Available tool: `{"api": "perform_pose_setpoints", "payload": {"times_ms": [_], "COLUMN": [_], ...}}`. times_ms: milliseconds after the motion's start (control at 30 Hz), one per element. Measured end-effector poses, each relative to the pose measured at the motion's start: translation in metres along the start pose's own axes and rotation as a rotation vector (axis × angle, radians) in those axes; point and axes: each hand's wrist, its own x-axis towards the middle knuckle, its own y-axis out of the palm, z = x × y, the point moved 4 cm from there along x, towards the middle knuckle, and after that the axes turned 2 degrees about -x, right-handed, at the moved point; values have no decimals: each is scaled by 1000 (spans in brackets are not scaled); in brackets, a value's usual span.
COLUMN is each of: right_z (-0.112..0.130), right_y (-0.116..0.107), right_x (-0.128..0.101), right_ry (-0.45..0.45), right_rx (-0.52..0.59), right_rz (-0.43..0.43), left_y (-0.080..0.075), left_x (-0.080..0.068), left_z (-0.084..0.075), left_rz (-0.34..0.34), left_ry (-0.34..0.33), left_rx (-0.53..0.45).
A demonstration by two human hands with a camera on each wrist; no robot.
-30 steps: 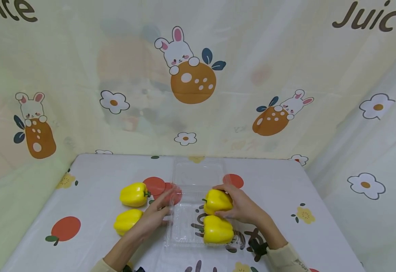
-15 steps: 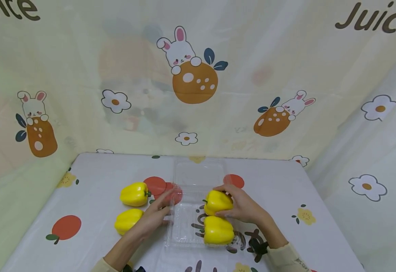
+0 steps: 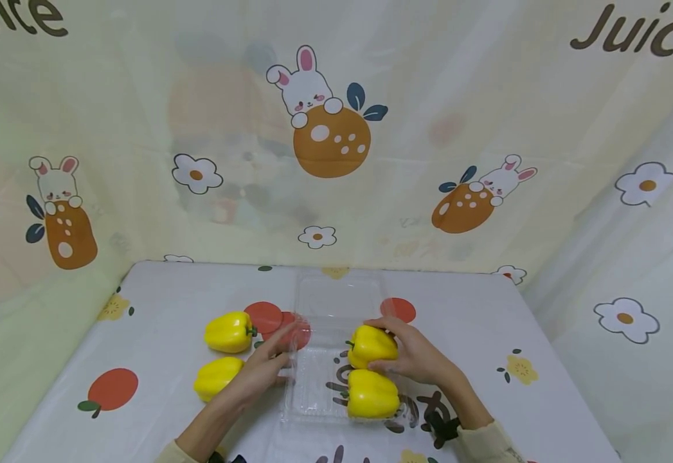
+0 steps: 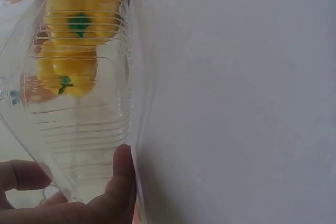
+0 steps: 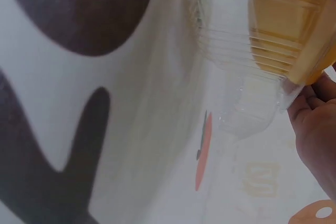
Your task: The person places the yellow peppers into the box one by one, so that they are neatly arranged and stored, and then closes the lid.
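**Right hand on a pepper in the clear tray, left hand at the tray's edge**

In the head view, the right hand (image 3: 414, 357) curled its fingers over the far yellow bell pepper (image 3: 371, 344), gripping it inside the clear plastic clamshell tray (image 3: 313, 392). That pepper lay just behind and touching the near yellow bell pepper (image 3: 373, 393), both along the tray's right side. The tray sat toward the near edge of the table (image 3: 463, 308), about midway between its left and right edges, with its open lid (image 3: 336, 297) lying flat behind it. The left hand (image 3: 261, 373) rested with relaxed fingers against the tray's left rim, holding nothing. Left of that hand, outside the tray, two more yellow peppers lay on the printed cloth: one farther back (image 3: 229, 332) and one nearer (image 3: 216, 377), just beside the left wrist.

In the left wrist view, the thumb (image 4: 119, 174) pressed flat against the ribbed wall of the tray (image 4: 84, 129), another finger (image 4: 21, 174) beside it. Both peppers showed through the plastic, the upper one (image 4: 81, 11) with its green stem facing the camera, the other (image 4: 67, 72) directly below it.

In the right wrist view, the hand (image 5: 315, 129) appeared only at the right edge, its grip hidden. The tray's ribbed corner (image 5: 247, 98) stood over the cloth, a yellow pepper (image 5: 286, 24) seen through it.
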Motion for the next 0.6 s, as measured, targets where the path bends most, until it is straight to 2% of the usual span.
{"api": "perform_pose_setpoints", "payload": {"times_ms": [233,600], "right_z": [-1,0], "right_y": [-1,0], "right_x": [-1,-1], "right_ry": [-40,-17], "right_rx": [-1,19], "right_rz": [-29,-44], "left_y": [1,1], "left_x": [0,0], "left_z": [-1,-2], "left_rz": [1,-6], "left_ry": [-13,-9], "left_rx": [-3,16]}}
